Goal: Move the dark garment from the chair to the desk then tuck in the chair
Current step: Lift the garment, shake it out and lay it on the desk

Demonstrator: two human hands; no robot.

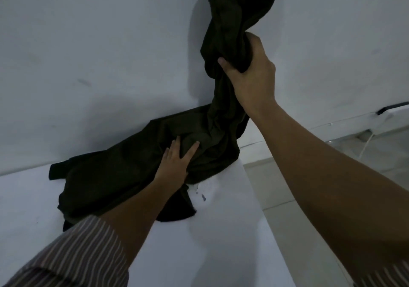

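- A pale wall (99, 43) fills the far side of the view, plain and dimly lit, with the desk pushed up against it.
- The desk (221, 242) is white and runs from the near edge to the wall; its right edge falls away to a tiled floor (298, 209) on the right.
- The dark garment (115, 171) is a large, crumpled piece of cloth. Its lower part lies spread on the far part of the desk, touching the wall, with one flap reaching left and another fold hanging toward the near side.
- The rest of the garment rises from that heap in a twisted rope up and to the right, against the wall, and runs out of the top of the view.
- The right hand (250, 74) is raised well above the desk and closed in a fist around the twisted part of the garment, thumb wrapped over the cloth on the left side; its bare forearm comes in from the lower right.
- The left hand (177, 162) lies flat on the heap on the desk, palm down and fingers spread, pressing the cloth rather than gripping it.
- A striped sleeve (73, 258), rolled back, covers the left arm near the lower left corner.
- Small dark marks (202, 196) show on the white desk surface just right of the garment's near fold.
- A dark-ended object at the far right edge, by the wall, is too unclear to name.
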